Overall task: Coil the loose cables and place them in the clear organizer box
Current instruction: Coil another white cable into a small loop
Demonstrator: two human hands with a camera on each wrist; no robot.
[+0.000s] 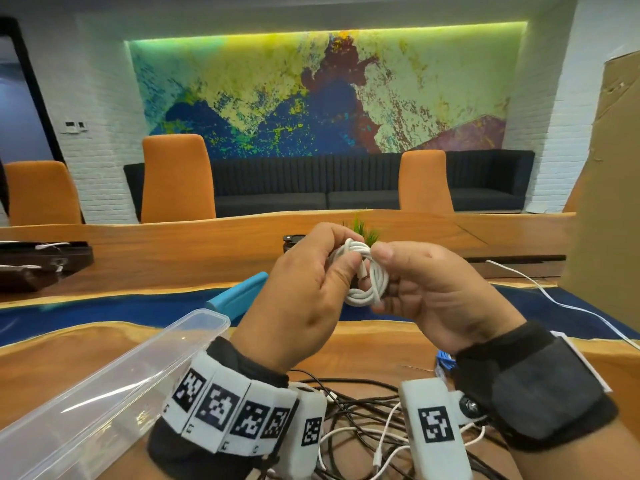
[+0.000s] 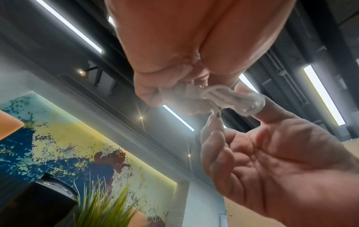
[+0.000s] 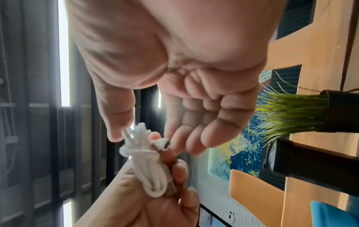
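Note:
A white cable (image 1: pixel 367 275), wound into a small coil with a wrap around its middle, is held up above the table between both hands. My left hand (image 1: pixel 346 252) grips the coil's left side, thumb in front and fingers curled behind. My right hand (image 1: pixel 384 278) pinches the right side, thumb on top. In the right wrist view the coil (image 3: pixel 147 165) shows a metal USB plug (image 3: pixel 170 188) at its lower end and a small white connector (image 3: pixel 165 144) by my right fingertips (image 3: pixel 174 145). The clear organizer box (image 1: pixel 104 393) lies open at the lower left, under my left wrist.
A tangle of black and white cables (image 1: pixel 363 410) lies on the wooden table (image 1: pixel 381 344) below my wrists. Another white cable (image 1: pixel 554 303) trails off right beside a tall cardboard sheet (image 1: pixel 606 202). A blue object (image 1: pixel 239 296) and a potted grass plant (image 1: pixel 363 230) sit behind my hands.

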